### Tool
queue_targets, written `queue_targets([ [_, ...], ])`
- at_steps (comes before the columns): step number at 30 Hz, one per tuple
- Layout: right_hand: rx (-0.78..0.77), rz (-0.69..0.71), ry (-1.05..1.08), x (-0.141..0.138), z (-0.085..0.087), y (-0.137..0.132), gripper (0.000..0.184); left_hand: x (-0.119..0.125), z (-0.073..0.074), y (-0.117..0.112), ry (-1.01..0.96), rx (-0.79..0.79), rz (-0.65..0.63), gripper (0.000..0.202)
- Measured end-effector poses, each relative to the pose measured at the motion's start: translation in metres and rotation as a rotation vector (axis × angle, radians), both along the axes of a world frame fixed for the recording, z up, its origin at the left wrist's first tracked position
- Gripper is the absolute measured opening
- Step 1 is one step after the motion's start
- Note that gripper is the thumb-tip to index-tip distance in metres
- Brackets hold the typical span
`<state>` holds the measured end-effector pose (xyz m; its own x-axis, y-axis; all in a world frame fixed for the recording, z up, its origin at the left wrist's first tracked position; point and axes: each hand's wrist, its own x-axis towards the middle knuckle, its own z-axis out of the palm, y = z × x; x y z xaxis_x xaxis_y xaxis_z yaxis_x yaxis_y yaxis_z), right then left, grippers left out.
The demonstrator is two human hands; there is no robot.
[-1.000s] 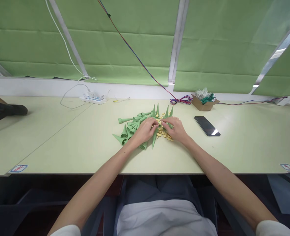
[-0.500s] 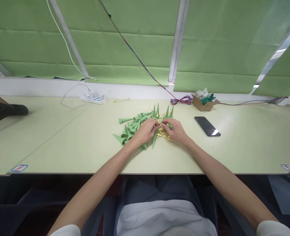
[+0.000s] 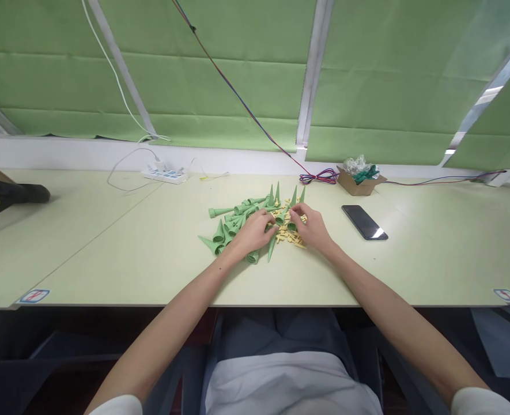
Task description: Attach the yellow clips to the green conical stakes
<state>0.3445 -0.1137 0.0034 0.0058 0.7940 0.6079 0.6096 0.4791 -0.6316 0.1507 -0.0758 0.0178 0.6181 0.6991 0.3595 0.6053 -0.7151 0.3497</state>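
Note:
Green plastic cones (image 3: 219, 231), hollow at the wide end, lie heaped beside and under my left hand (image 3: 257, 231). The fingers of that hand are curled towards the thumb over the heap's right side; whatever they hold is too small or hidden. My right hand (image 3: 312, 227) pinches the narrow end of one green cone (image 3: 280, 219), whose open base tilts down towards my left fingers. Small yellow plastic pieces (image 3: 290, 237) are scattered below and between both hands. Several cones stand point up behind them, such as one upright cone (image 3: 278, 195).
A black phone (image 3: 364, 222) lies right of my hands. Behind it stands a small cardboard box (image 3: 361, 183) with clear and green wrapping, beside a coiled red-and-blue cable (image 3: 319, 176). A white power strip (image 3: 165, 173) sits at the back left, a black curved object (image 3: 17, 192) far left.
My hands have moved slightly apart, the right one shifting to the right. The cone between them now shows its open base, and more yellow pieces are visible.

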Motion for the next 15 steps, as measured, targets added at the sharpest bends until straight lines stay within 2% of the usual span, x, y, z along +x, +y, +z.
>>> queue_targets([
  [8, 0.009, -0.005, 0.041, -0.0003, 0.0005, -0.0003, 0.017, -0.0008, -0.0022, 0.0024, 0.030, -0.002, -0.037, 0.019],
  [11, 0.019, -0.009, 0.043, 0.0001, 0.0006, -0.0004, 0.016, -0.0013, -0.0008, 0.0032, -0.050, -0.008, -0.027, 0.014],
  [15, 0.004, 0.014, 0.046, -0.0002, 0.0013, -0.0013, 0.018, -0.0020, 0.0052, 0.0021, -0.198, 0.012, 0.047, 0.011],
])
